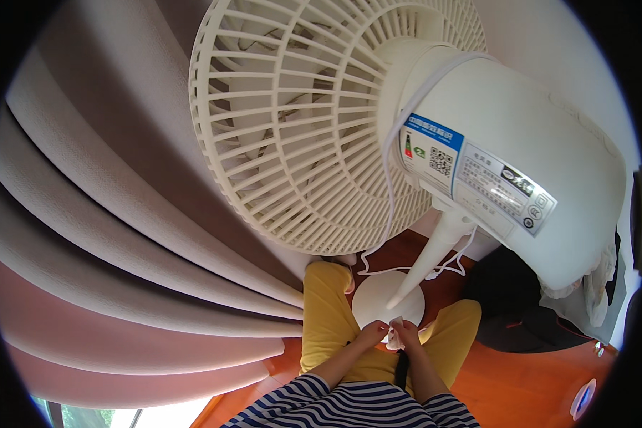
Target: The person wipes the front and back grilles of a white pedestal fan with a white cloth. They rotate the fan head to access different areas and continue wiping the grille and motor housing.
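My right hand (407, 334) grips a small, crumpled white tissue or wipe (395, 339) in front of my lap. Close against its left side is my left hand (372, 334), fingers bent inward; whether they also pinch the tissue is too small to tell. Just beyond both hands, the round white base (377, 294) of an electric pedestal fan rests on the floor between my legs. Its slanting pole (433, 251) leads up to the white motor housing (524, 112), which bears printed labels. The fan's slatted cream grille (305, 123) faces away. A white power cord (389, 176) drapes over the housing.
Long pale pink curtains (139, 214) hang along the left, near my knee. To the right, a black fabric item (508, 299) lies on the reddish wooden floor (513, 380), beside a clear plastic bag (594, 299). Loops of cord (455, 262) trail behind the fan's pole.
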Demonstrator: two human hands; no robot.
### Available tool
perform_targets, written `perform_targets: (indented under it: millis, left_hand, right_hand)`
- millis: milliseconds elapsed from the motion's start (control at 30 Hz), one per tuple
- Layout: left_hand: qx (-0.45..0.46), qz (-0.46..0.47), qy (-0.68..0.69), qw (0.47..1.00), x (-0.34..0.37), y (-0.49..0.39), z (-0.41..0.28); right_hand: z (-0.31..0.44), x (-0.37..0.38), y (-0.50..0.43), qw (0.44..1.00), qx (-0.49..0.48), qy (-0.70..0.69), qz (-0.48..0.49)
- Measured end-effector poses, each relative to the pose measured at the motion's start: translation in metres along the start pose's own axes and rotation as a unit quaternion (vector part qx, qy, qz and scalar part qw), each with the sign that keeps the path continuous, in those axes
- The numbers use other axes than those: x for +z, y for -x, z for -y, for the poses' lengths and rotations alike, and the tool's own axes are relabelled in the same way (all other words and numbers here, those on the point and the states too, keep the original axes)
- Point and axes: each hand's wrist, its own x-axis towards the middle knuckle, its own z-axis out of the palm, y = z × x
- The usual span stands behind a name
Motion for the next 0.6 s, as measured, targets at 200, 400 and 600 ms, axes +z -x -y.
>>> perform_targets:
  millis: [200, 400, 600]
  left_hand:
    - [-0.03, 0.003, 0.044, 0.999, 0.004, -0.004, 0.003]
    - [-0.04, 0.0, 0.049, 0.998, 0.004, -0.001, 0.002]
    - [-0.036, -0.016, 0.064, 0.997, 0.0, 0.006, -0.007]
  right_hand:
    - [0.0, -0.002, 0.0, 1.0, -0.003, 0.008, 0.017]
    - [0.0, -0.004, 0.001, 1.0, 0.006, 0.017, 0.016]
    - [0.014, 0.006, 0.01, 0.999, 0.004, -0.034, 0.031]
